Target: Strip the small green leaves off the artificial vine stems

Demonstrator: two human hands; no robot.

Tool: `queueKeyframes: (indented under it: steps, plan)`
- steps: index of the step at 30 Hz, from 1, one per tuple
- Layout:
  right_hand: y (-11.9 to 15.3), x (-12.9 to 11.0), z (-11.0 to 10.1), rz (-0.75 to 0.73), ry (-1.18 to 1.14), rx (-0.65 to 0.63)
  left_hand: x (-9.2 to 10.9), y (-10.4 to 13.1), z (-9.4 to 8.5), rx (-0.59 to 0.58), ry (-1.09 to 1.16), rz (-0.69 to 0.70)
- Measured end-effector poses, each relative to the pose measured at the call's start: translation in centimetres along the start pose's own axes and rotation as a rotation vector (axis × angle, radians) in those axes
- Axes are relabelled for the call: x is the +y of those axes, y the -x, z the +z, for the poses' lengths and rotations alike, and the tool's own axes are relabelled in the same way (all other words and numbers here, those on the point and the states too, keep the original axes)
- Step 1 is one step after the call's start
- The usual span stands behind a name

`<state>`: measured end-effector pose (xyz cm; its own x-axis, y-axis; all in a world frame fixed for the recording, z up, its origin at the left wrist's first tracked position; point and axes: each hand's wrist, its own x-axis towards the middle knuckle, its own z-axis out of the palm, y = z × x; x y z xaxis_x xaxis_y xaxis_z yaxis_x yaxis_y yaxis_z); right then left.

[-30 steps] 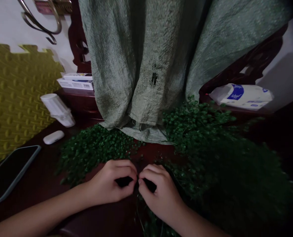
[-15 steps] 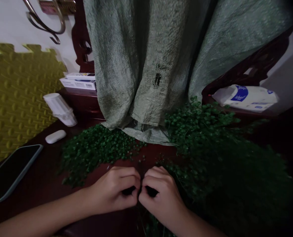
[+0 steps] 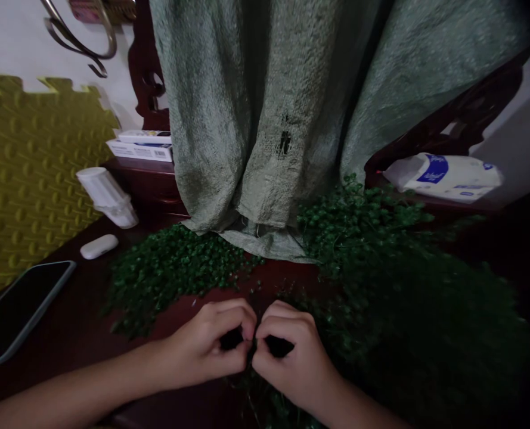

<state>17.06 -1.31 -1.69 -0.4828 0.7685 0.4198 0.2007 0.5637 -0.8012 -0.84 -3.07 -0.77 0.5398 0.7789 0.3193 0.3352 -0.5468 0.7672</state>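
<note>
My left hand is closed in a pinch at the lower middle, its fingertips close to those of my right hand. My right hand is pinched too, and thin plant stems hang just below it. Whatever lies between the fingertips is too small and dark to make out. Beyond my left hand lies a pile of small green sprigs. A larger heap of leafy green plants spreads on the right, beside and behind my right hand.
Behind the piles hangs a grey-green woven sack. On the left are a phone, a small white case, a white cup, boxes and a yellow foam mat. A tissue pack sits at the right.
The fingers of my left hand have shifted slightly, and its thumb and forefinger show a wider gap behind the tips. More plant stems show below the hands.
</note>
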Motion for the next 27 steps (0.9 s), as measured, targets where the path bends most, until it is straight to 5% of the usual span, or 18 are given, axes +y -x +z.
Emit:
queueKeyframes:
  steps: [10, 27]
  plan:
    - [-0.14, -0.65, -0.29, -0.002, -0.162, 0.012, 0.45, 0.03, 0.43, 0.122, 0.146, -0.084]
    - [-0.08, -0.58, -0.35, 0.023, -0.225, -0.020, 0.08, -0.61, -0.05, 0.034, 0.671, -0.456]
